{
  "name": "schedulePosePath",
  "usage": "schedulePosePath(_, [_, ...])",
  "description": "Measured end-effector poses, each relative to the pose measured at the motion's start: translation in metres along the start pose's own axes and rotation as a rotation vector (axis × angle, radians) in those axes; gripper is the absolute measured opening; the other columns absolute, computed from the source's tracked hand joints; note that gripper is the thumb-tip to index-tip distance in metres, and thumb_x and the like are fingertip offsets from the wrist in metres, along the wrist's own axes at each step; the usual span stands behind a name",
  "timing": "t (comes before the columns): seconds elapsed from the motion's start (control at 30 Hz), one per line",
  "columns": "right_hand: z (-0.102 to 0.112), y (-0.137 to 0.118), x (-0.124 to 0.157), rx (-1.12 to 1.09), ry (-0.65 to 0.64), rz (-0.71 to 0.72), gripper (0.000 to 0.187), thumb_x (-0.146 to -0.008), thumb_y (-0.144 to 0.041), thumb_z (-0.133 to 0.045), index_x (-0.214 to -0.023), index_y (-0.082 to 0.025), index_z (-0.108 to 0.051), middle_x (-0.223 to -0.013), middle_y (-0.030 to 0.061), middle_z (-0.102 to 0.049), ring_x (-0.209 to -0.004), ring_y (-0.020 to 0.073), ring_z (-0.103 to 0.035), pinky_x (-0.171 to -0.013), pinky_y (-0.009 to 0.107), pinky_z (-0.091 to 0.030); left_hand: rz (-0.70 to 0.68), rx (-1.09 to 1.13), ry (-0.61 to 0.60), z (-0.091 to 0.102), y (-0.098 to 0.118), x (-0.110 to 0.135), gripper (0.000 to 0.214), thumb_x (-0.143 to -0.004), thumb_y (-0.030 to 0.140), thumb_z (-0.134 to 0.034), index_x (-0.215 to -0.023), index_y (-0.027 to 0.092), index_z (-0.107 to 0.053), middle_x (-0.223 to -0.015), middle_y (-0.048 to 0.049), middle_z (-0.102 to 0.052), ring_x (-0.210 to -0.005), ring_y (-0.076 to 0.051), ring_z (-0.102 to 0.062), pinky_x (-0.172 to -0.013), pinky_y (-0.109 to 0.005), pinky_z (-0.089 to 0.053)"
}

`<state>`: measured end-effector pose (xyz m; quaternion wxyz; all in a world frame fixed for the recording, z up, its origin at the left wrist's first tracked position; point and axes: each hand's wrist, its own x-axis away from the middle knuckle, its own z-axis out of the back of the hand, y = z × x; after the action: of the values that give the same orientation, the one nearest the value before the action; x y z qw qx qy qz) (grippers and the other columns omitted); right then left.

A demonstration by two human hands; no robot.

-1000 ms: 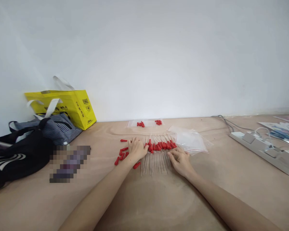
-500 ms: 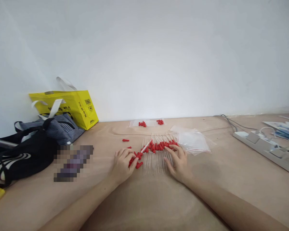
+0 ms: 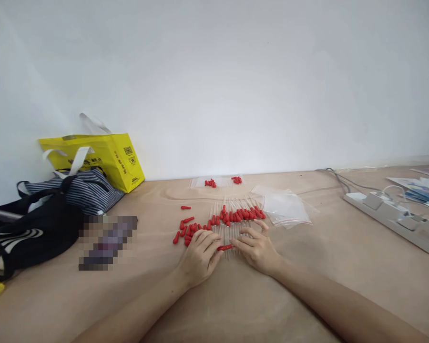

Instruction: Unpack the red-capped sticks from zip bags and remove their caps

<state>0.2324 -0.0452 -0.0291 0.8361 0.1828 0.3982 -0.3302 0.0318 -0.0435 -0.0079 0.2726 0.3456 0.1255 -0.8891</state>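
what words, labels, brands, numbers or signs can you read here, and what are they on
No text reads clearly enough to quote.
Yellow bag, front: large dark characters, partly behind a handle, too blurred.
Yellow bag, side: small dark lettering and a square code, too small.
Black bag: pale stripes, no readable word.
Papers at far right: printed, too blurred for any words.

Tan table (image 3: 325, 247) under red bulbs (image 3: 188, 231), power strip (image 3: 393, 220)
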Motion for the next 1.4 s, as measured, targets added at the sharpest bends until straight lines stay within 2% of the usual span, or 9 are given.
schedulePosePath(0.1, [-0.001,-0.002,0.000,0.031,0.000,0.019,0.021,-0.083,-0.013,-0.042,-0.091,-0.024,-0.059,-0.062,-0.0040,-0.062,-0.077,0.0119,-0.054,-0.094,0.041,-0.015,-0.019,0.038,0.019,-0.005,0.001,-0.001,0.015,-0.082,0.023,-0.047,-0.094,0.019,-0.057,-0.093,-0.0025,-0.064,-0.091,-0.017,-0.054,-0.089,-0.036,-0.034])
schedulePosePath(0.3, [0.003,-0.005,-0.001,0.044,-0.023,0.043,0.016,-0.082,-0.014,-0.044,-0.079,-0.022,-0.058,-0.054,-0.0055,-0.057,-0.073,0.0106,-0.052,-0.093,0.041,-0.014,0.042,0.063,0.008,-0.010,0.003,0.001,0.015,-0.085,0.019,-0.044,-0.077,0.019,-0.057,-0.070,0.0022,-0.064,-0.076,-0.013,-0.057,-0.092,-0.037,-0.030])
schedulePosePath(0.6, [0.002,-0.004,-0.001,0.032,0.024,0.069,0.013,-0.083,-0.022,-0.047,-0.075,-0.020,-0.057,-0.051,-0.0062,-0.054,-0.069,0.0099,-0.049,-0.091,0.041,-0.016,0.042,0.078,-0.012,-0.008,0.002,0.004,0.019,-0.085,0.015,-0.039,-0.074,0.018,-0.055,-0.069,0.0018,-0.063,-0.077,-0.013,-0.056,-0.091,-0.039,-0.028])
schedulePosePath(0.7, [0.006,-0.001,0.000,0.029,0.048,0.016,0.015,-0.083,-0.020,-0.045,-0.075,-0.020,-0.058,-0.051,-0.0054,-0.053,-0.068,0.0103,-0.049,-0.090,0.040,-0.018,0.068,0.068,0.018,-0.005,-0.001,0.006,0.022,-0.085,0.015,-0.037,-0.073,0.018,-0.055,-0.071,0.0009,-0.063,-0.077,-0.014,-0.056,-0.088,-0.039,-0.029])
schedulePosePath(0.87, [0.009,0.006,0.004,0.049,0.004,-0.066,0.017,-0.084,-0.022,-0.043,-0.082,-0.023,-0.060,-0.053,-0.0034,-0.052,-0.056,0.0104,-0.044,-0.070,0.032,-0.030,0.145,0.091,0.058,0.004,-0.006,0.006,0.016,-0.084,0.020,-0.043,-0.079,0.020,-0.059,-0.074,-0.0006,-0.062,-0.077,-0.014,-0.056,-0.077,-0.031,-0.040])
schedulePosePath(0.97, [0.006,0.011,0.008,0.037,-0.093,-0.143,0.023,-0.084,-0.016,-0.039,-0.096,-0.020,-0.059,-0.066,0.0012,-0.056,-0.057,0.0120,-0.046,-0.058,0.027,-0.033,0.369,0.131,0.076,0.010,-0.021,0.005,0.020,-0.083,0.025,-0.042,-0.086,0.020,-0.061,-0.079,-0.0034,-0.059,-0.076,-0.014,-0.056,-0.069,-0.026,-0.046])
schedulePosePath(1.1, [0.002,0.020,0.014,-0.051,-0.131,-0.299,0.037,-0.081,-0.008,-0.034,-0.114,-0.013,-0.049,-0.089,0.0097,-0.056,-0.077,0.0161,-0.053,-0.064,0.027,-0.043,0.796,0.143,0.047,0.022,-0.061,0.011,0.024,-0.076,0.027,-0.044,-0.090,0.017,-0.061,-0.087,-0.0056,-0.060,-0.078,-0.016,-0.058,-0.071,-0.028,-0.049])
schedulePosePath(1.2, [0.001,0.025,0.016,-0.108,-0.125,-0.351,0.036,-0.080,-0.009,-0.034,-0.111,-0.015,-0.051,-0.089,0.0093,-0.056,-0.079,0.0174,-0.055,-0.066,0.029,-0.046,1.054,0.185,-0.005,0.029,-0.088,0.021,0.030,-0.071,0.030,-0.047,-0.094,0.014,-0.057,-0.081,-0.0050,-0.063,-0.069,-0.015,-0.060,-0.065,-0.025,-0.049])
schedulePosePath(1.4, [-0.007,0.023,0.015,-0.118,-0.074,-0.437,0.025,-0.079,-0.010,-0.038,-0.090,-0.019,-0.058,-0.081,0.0060,-0.057,-0.074,0.0159,-0.056,-0.068,0.029,-0.048,1.165,0.086,-0.012,0.029,-0.096,0.029,0.025,-0.063,0.039,-0.053,-0.072,0.016,-0.055,-0.062,-0.0028,-0.062,-0.058,-0.017,-0.058,-0.056,-0.027,-0.046])
